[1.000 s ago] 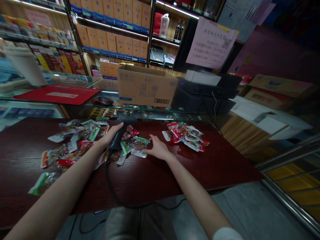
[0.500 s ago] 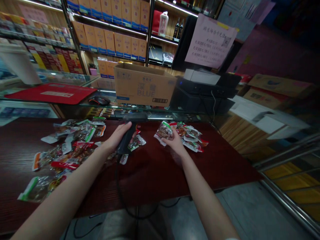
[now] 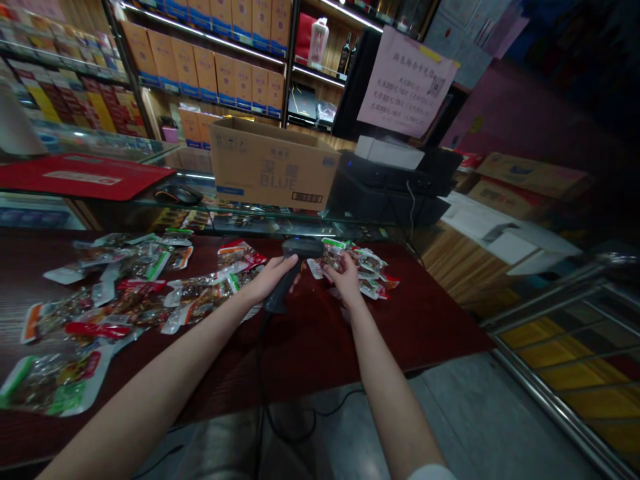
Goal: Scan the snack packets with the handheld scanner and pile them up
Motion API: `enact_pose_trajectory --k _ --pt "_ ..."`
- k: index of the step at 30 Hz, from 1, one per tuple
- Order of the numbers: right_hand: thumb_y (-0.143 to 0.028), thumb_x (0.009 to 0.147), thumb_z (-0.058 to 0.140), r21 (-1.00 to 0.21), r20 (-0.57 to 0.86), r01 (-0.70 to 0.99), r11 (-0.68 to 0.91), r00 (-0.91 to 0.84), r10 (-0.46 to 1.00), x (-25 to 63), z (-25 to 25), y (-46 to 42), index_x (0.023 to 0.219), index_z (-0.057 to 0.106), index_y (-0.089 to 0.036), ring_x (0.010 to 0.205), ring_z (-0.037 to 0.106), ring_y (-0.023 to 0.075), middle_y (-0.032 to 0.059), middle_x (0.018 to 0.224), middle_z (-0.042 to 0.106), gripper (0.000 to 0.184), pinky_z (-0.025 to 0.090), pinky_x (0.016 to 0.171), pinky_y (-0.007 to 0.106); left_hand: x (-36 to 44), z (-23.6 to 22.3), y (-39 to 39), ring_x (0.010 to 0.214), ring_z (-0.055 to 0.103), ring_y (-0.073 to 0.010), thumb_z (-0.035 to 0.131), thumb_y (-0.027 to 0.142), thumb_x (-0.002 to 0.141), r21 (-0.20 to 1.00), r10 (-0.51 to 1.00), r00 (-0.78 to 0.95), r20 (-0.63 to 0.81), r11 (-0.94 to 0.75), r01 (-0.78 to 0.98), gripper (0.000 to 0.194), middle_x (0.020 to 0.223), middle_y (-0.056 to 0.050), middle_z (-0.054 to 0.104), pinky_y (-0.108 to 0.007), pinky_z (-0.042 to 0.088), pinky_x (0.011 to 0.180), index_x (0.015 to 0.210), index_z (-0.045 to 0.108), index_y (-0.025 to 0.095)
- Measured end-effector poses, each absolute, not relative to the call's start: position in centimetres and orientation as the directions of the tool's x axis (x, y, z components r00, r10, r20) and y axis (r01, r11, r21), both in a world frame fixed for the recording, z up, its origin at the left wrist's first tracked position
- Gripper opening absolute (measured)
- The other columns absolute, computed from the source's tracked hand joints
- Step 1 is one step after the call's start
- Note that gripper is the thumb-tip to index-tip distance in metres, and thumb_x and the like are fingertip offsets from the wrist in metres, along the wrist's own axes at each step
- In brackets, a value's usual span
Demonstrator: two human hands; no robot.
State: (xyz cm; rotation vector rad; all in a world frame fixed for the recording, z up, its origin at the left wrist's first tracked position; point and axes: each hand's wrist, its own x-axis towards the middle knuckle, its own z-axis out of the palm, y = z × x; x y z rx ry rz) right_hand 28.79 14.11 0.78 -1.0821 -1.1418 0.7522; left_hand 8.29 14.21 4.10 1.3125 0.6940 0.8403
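Note:
My left hand (image 3: 274, 279) is wrapped round the handle of a black barcode scanner (image 3: 280, 291), whose cord hangs down past the table edge. The scanner's head points right, close to a clear snack packet (image 3: 330, 252) with a green strip. My right hand (image 3: 345, 277) has its thumb and fingers closed on this packet, partly covering it. Behind and beside it lies a small pile of similar snack packets (image 3: 371, 265) with red and green edges. A larger spread of snack packets (image 3: 145, 293) covers the left side, under and beyond my left forearm.
The dark red table (image 3: 310, 353) meets a glass counter with a cardboard box (image 3: 275, 167), a red mat (image 3: 85, 177), a mouse (image 3: 179, 194) and a black printer (image 3: 395, 187). A metal rack (image 3: 555, 380) stands at the right. Stocked shelves rise behind.
My left hand has brought the scanner rightward, nearer the packet in my right hand. The view has shifted a little to the right.

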Motion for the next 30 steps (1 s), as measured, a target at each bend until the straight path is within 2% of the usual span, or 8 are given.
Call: enact_pose_trajectory --k 8,14,17,20,22,25,27,30 --pt "-0.027 0.064 0.073 -0.941 0.338 0.065 0.332 0.24 0.91 28.5 0.6 14.0 0.101 0.059 -0.021 0.096 0.068 0.0201 0.0039 0.103 0.071 0.039 0.052 0.094 0.037 8.5 3.6 14.1 0.048 0.054 -0.0107 0.057 0.072 0.076 0.992 0.854 0.518 0.039 0.029 -0.123 0.059 0.063 0.001 0.057 -0.023 0.041 0.046 0.086 0.056 0.014" --pt "-0.033 0.066 0.073 -0.957 0.285 0.097 0.272 0.167 0.944 28.5 0.9 14.0 0.109 0.057 -0.017 0.095 0.068 0.0228 0.0084 0.104 0.071 0.049 0.054 0.091 0.039 8.6 3.9 13.8 0.049 0.053 -0.0097 0.058 0.072 0.075 0.993 0.847 0.531 0.019 0.045 -0.109 0.06 0.063 0.001 0.057 -0.022 0.041 0.047 0.085 0.057 0.013" --pt "-0.034 0.066 0.072 -0.941 0.332 0.139 0.31 0.182 0.926 28.7 0.4 14.3 0.105 0.057 -0.017 0.096 0.068 0.0236 0.0087 0.103 0.069 0.045 0.054 0.091 0.04 8.5 4.0 13.7 0.05 0.054 -0.0097 0.06 0.072 0.073 0.993 0.851 0.525 0.006 0.058 -0.105 0.061 0.065 0.001 0.057 -0.022 0.042 0.048 0.087 0.057 0.013" --pt "-0.035 0.065 0.072 -0.927 0.37 0.174 0.333 0.263 0.891 29.2 -0.4 14.8 0.11 0.053 -0.018 0.099 0.066 0.0238 0.0101 0.106 0.067 0.052 0.054 0.089 0.041 7.7 4.3 13.7 0.051 0.055 -0.0096 0.061 0.071 0.074 0.994 0.847 0.531 -0.002 0.058 -0.09 0.061 0.066 0.001 0.058 -0.021 0.042 0.049 0.093 0.059 0.014" --pt "-0.033 0.067 0.07 -0.911 0.392 0.261 0.319 0.311 0.866 29.8 -0.7 14.8 0.122 0.048 -0.018 0.095 0.066 0.0227 0.0106 0.106 0.066 0.061 0.055 0.086 0.041 6.7 4.7 14.0 0.053 0.056 -0.0102 0.061 0.07 0.074 0.997 0.851 0.525 -0.001 0.039 -0.061 0.06 0.067 0.001 0.059 -0.021 0.043 0.05 0.096 0.06 0.014" --pt "-0.028 0.073 0.064 -0.828 0.467 0.496 0.262 0.351 0.811 30.6 -0.5 14.3 0.136 0.039 -0.017 0.089 0.065 0.0224 0.012 0.106 0.065 0.069 0.054 0.085 0.042 4.4 5.2 15.1 0.054 0.057 -0.0114 0.067 0.064 0.072 1.0 0.904 0.427 -0.011 0.01 0.006 0.054 0.068 0.001 0.06 -0.022 0.045 0.051 0.095 0.061 0.015" --pt "-0.024 0.075 0.061 -0.733 0.537 0.646 0.213 0.357 0.764 30.9 0.0 13.6 0.14 0.037 -0.014 0.098 0.062 0.0253 0.0161 0.114 0.06 0.07 0.051 0.09 0.044 2.8 5.3 16.1 0.054 0.056 -0.0116 0.073 0.056 0.066 0.997 0.954 0.301 -0.016 -0.006 0.072 0.047 0.068 0.001 0.061 -0.023 0.045 0.051 0.087 0.062 0.015" --pt "-0.021 0.079 0.056 -0.61 0.578 0.784 0.114 0.342 0.741 30.7 0.6 12.8 0.144 0.035 -0.013 0.111 0.057 0.0299 0.0216 0.131 0.048 0.069 0.049 0.093 0.047 0.5 5.0 17.6 0.059 0.058 -0.0136 0.075 0.046 0.059 0.989 0.991 0.137 0.005 -0.025 0.145 0.041 0.071 0.0 0.064 -0.023 0.045 0.052 0.084 0.064 0.015"
